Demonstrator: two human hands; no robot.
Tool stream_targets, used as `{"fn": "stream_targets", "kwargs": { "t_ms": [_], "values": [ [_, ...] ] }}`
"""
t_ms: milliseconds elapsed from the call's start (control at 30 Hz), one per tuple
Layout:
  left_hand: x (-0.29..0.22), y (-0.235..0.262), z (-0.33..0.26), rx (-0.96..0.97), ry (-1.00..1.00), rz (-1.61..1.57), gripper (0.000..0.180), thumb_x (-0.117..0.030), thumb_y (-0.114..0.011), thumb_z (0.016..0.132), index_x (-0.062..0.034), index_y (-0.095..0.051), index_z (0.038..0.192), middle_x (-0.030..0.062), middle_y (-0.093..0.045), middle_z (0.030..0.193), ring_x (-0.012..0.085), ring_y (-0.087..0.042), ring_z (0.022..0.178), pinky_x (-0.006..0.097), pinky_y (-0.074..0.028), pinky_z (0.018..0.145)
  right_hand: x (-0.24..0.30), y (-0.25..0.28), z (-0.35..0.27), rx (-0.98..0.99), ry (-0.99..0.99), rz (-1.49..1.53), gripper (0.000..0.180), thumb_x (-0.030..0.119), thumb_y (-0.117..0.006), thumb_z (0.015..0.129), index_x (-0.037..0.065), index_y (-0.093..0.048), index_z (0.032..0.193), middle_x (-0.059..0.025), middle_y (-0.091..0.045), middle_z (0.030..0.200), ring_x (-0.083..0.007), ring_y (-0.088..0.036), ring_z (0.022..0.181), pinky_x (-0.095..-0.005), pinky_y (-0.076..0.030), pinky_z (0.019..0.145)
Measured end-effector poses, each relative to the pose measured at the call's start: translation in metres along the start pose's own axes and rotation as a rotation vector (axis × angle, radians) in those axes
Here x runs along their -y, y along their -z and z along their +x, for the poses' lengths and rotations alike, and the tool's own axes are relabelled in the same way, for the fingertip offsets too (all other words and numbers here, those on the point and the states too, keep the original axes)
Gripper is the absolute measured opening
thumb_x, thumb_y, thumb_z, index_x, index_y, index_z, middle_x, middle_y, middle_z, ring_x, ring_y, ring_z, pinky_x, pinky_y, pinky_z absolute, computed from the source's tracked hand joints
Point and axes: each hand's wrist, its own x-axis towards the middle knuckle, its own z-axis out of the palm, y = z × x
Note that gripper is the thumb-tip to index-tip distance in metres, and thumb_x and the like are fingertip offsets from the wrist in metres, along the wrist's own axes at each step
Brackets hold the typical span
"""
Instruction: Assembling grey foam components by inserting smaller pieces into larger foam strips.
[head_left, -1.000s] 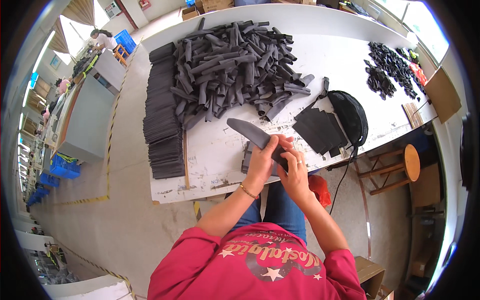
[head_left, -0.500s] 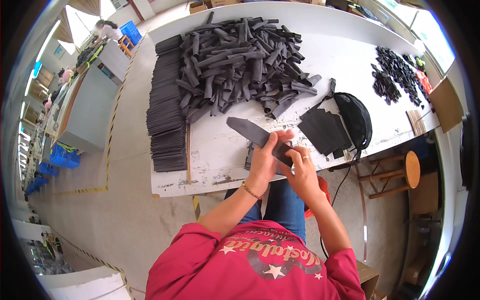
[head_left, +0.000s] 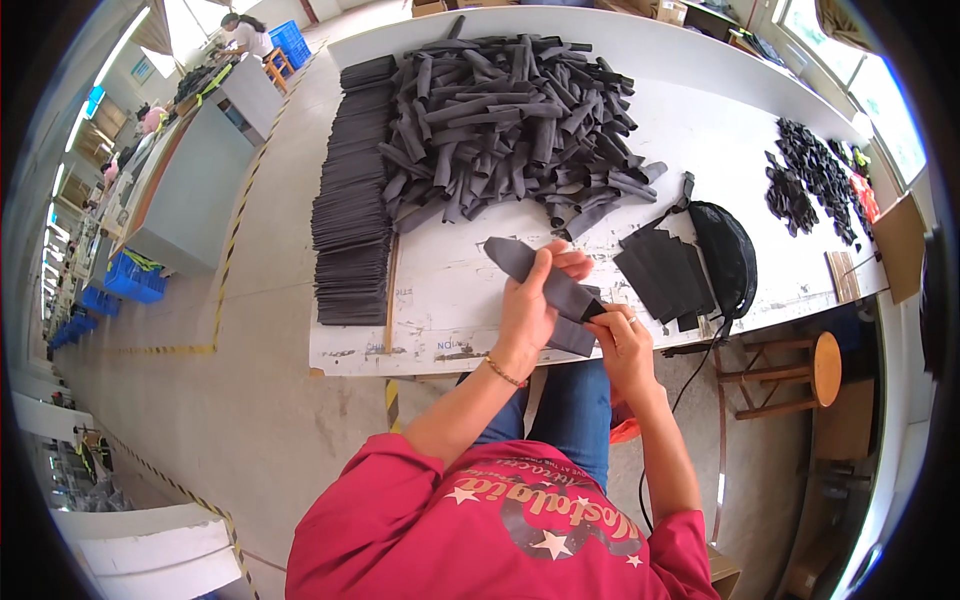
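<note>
White counter [head_left: 445, 285] before me: above its near edge my left grip [head_left: 532, 305] is closed on a dark grey piece [head_left: 572, 297], my right grip [head_left: 622, 340] pinching its nearer end (the blacker one). Beyond sprawls a curled heap [head_left: 520, 125]; farther left, a layered stack [head_left: 353, 200]; to the right, black sheets [head_left: 665, 275].

Was blocked left by cloth stack [head_left: 353, 200], ahead by heap of rolls [head_left: 520, 120], right by flat pieces [head_left: 664, 275] and black bag [head_left: 727, 258]. Could pass over bare table [head_left: 440, 275] between stack and left hand [head_left: 528, 312].
</note>
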Motion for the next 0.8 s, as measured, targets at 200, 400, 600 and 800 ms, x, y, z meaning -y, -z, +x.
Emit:
{"fn": "stream_targets", "kwargs": {
  "t_ms": [200,400,600,800],
  "values": [
    [0.014,-0.007,-0.011,0.012,-0.025,-0.006,0.032,-0.029,-0.054,0.101,0.0017,-0.058,0.111,0.0141,-0.068,0.099,0.0288,-0.068,0.097,0.040,-0.053,0.092,0.003,-0.003,0.011,-0.011,0.010,0.048,0.012,-0.002,-0.070,0.080,0.000,-0.060,0.088,-0.0160,-0.063,0.093,-0.0340,-0.063,0.076,-0.0391,-0.050,0.066],
    [0.016,-0.006,-0.010,-0.002,-0.033,-0.016,0.031,-0.028,-0.053,0.101,0.0009,-0.059,0.112,0.0133,-0.069,0.100,0.0289,-0.068,0.099,0.038,-0.053,0.091,0.002,-0.008,0.012,-0.004,0.011,0.050,0.012,-0.004,-0.070,0.080,0.000,-0.060,0.087,-0.0149,-0.063,0.091,-0.0316,-0.062,0.074,-0.0368,-0.050,0.064],
    [0.017,-0.003,-0.010,-0.022,-0.033,-0.029,0.032,-0.028,-0.053,0.101,0.0013,-0.058,0.113,0.0135,-0.068,0.101,0.0296,-0.067,0.100,0.038,-0.053,0.091,0.001,-0.012,0.013,-0.023,0.013,0.057,0.012,-0.004,-0.070,0.079,0.000,-0.061,0.086,-0.0144,-0.064,0.089,-0.0299,-0.064,0.074,-0.0349,-0.050,0.065],
    [0.017,-0.002,-0.011,-0.028,-0.047,-0.012,0.032,-0.028,-0.053,0.102,0.0016,-0.058,0.113,0.0136,-0.068,0.100,0.0299,-0.067,0.100,0.038,-0.053,0.091,-0.002,-0.014,0.013,0.001,0.007,0.065,0.013,-0.002,-0.071,0.079,0.000,-0.061,0.087,-0.0143,-0.063,0.092,-0.0328,-0.062,0.076,-0.0381,-0.050,0.066]
  ]
}}
